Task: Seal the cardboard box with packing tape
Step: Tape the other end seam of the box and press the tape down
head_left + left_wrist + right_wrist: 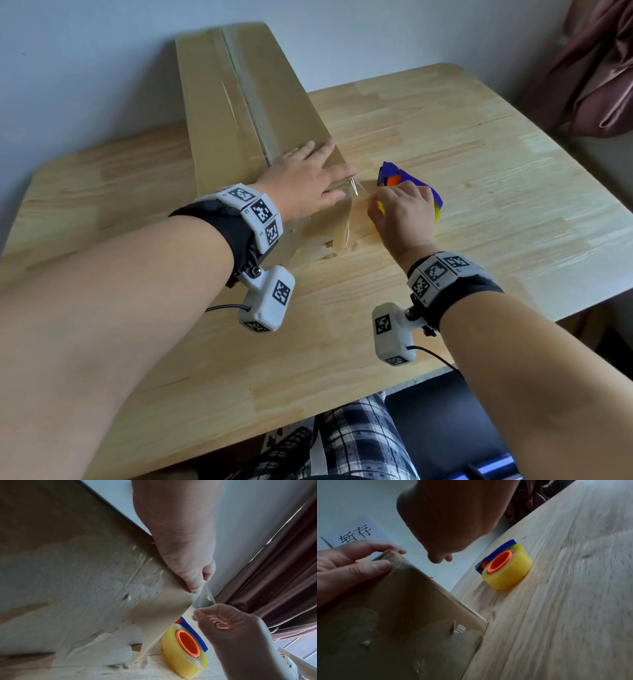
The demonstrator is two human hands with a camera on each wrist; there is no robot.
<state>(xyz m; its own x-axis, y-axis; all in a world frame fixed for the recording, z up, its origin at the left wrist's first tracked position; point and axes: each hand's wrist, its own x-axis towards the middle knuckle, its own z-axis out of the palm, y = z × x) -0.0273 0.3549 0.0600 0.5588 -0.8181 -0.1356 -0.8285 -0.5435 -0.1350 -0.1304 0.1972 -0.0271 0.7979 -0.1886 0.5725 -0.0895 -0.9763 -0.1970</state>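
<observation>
Cardboard, tan and scuffed, makes up the long box (239,113) that lies flat on the wooden table (479,178), its far end toward the pale wall (85,68) and its near end toward the person. A strip of tape (251,99) runs along the top seam, and the near end face shows torn, peeled patches of old tape. The left hand (305,181) lies palm down on the top of the box at its near right corner, fingers straight and slightly spread, with the fingertips (385,566) reaching over the edge; in the left wrist view the thumb (193,580) presses on the corner where a clear tape piece (204,597) comes off the cardboard. The right hand (402,219) is just beside that corner, its fingers curled in and its thumb and forefinger pinching the free end of the clear tape piece, which stretches between the two hands. The tape roll (508,566), yellowish with an orange core and sitting in a blue dispenser (407,178), lies on the table just right of the box and behind the right hand; whether the hand touches it cannot be told. A brownish curtain (596,68) hangs at the far right, and a paper sign (356,534) with dark characters is on the wall.
</observation>
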